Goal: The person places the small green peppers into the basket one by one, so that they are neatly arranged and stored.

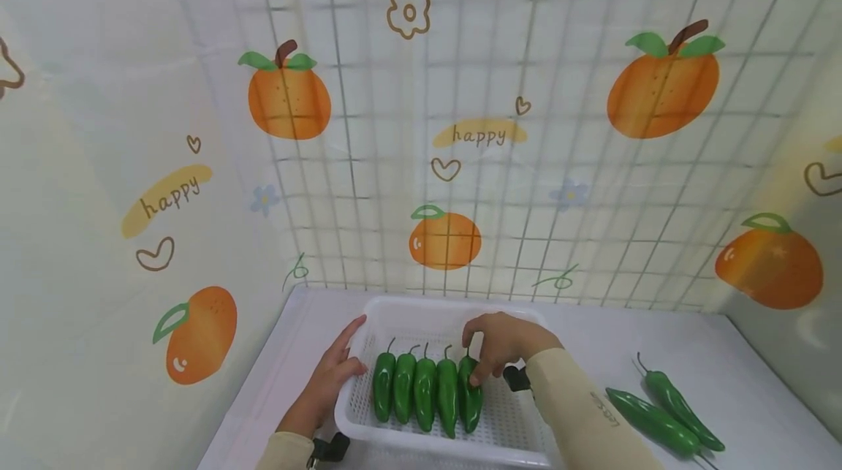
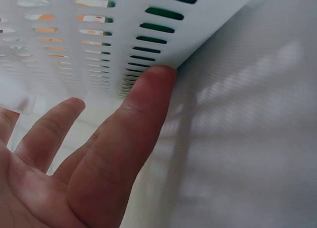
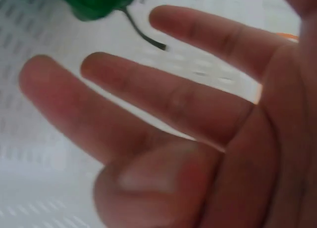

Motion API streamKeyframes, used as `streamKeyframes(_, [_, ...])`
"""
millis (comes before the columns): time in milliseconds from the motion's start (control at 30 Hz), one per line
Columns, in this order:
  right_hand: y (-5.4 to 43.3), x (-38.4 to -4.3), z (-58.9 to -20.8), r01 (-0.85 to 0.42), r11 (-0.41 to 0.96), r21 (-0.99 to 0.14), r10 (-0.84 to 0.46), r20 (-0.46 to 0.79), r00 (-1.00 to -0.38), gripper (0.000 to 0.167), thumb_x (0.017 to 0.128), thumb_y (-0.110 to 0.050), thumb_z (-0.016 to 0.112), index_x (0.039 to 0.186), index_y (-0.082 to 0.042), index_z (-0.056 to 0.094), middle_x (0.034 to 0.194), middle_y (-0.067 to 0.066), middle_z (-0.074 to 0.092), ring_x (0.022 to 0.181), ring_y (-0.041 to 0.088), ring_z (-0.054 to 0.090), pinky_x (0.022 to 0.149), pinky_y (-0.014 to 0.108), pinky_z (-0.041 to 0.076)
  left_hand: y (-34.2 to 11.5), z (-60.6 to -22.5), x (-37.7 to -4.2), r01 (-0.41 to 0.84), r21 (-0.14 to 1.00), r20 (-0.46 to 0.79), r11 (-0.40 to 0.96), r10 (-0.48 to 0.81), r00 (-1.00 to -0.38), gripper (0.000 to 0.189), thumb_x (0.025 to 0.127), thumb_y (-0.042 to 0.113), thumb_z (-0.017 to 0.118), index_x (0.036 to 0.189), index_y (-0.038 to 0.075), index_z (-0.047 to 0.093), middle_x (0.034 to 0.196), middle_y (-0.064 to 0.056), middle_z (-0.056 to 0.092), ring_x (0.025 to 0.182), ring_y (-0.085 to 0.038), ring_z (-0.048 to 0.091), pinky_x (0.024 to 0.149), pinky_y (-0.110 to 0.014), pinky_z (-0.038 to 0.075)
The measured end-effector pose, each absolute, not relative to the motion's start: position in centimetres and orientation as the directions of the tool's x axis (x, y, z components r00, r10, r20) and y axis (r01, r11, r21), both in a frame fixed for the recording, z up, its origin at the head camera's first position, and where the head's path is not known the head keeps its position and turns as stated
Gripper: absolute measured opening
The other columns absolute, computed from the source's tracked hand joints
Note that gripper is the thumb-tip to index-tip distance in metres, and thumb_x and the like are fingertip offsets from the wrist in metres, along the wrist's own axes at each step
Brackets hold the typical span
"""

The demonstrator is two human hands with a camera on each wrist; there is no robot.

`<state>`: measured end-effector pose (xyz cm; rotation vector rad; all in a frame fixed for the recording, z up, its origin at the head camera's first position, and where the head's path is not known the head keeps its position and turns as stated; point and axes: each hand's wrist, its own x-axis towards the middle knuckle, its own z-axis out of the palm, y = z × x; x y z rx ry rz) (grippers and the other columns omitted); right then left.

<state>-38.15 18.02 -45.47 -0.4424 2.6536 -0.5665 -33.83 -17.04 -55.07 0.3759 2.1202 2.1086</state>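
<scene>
Several green chili peppers (image 1: 425,395) lie side by side in a white perforated plastic basket (image 1: 506,448), stems pointing to the far side. My left hand (image 1: 327,376) rests on the basket's left side, thumb over the rim. In the left wrist view, its fingers (image 2: 148,99) extend along the outer wall, one fingertip touching it. Over the rightmost pepper (image 1: 471,404) is my right hand (image 1: 503,342), its thumb overlapping the pepper in the head view. The right wrist view shows spread fingers (image 3: 173,89) with nothing between them and a pepper's stem end (image 3: 99,2) beyond.
Two more green chili peppers (image 1: 654,422) lie on the white table (image 1: 592,338) right of the basket, near my right sleeve. Behind the table hangs a sheet printed with oranges (image 1: 447,240) over a wire grid.
</scene>
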Motion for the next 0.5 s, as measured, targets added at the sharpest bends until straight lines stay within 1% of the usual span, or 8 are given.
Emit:
streamKeyframes(100, [18.2,-37.8,-44.7,-0.230,0.880,-0.417,-0.365,-0.281,-0.888,0.061,0.068,-0.034,0.099,0.120,-0.025,0.070,0.078,-0.002,0.071,0.070,0.020,0.070,0.070,0.043,0.050,-17.0,-55.4,-34.0,0.096,0.995,0.094,-0.007,0.268,-0.959,0.085,0.091,0.005,0.054,0.167,0.035,0.030,0.163,-0.020,0.041,0.135,-0.046,0.055,0.093,-0.055,0.058])
streamKeyframes(233, [18.7,-37.3,-43.7,-0.247,0.878,-0.411,-0.371,-0.254,-0.893,0.061,0.070,-0.036,0.097,0.124,-0.025,0.069,0.083,-0.005,0.070,0.071,0.020,0.069,0.074,0.044,0.052,-17.0,-55.7,-34.1,0.094,0.996,0.091,-0.002,0.269,-0.959,0.085,0.091,0.005,0.054,0.166,0.037,0.031,0.164,-0.018,0.041,0.136,-0.045,0.055,0.094,-0.054,0.058])
streamKeyframes(400, [20.0,-36.0,-41.7,-0.319,0.856,-0.406,-0.412,-0.165,-0.896,0.056,0.073,-0.034,0.097,0.122,-0.027,0.070,0.098,-0.001,0.073,0.087,0.017,0.069,0.085,0.048,0.055,-16.9,-55.6,-33.9,0.099,0.995,0.092,0.013,0.255,-0.963,0.085,0.090,0.006,0.055,0.166,0.037,0.031,0.164,-0.018,0.041,0.136,-0.045,0.055,0.093,-0.054,0.058])
streamKeyframes(500, [21.2,-34.8,-40.5,-0.355,0.840,-0.410,-0.429,-0.102,-0.898,0.054,0.073,-0.032,0.097,0.120,-0.027,0.070,0.105,0.000,0.073,0.095,0.017,0.068,0.085,0.049,0.057,-16.8,-55.3,-33.8,0.102,0.995,0.095,0.016,0.254,-0.963,0.085,0.090,0.006,0.054,0.166,0.036,0.031,0.165,-0.017,0.040,0.137,-0.045,0.054,0.094,-0.055,0.058])
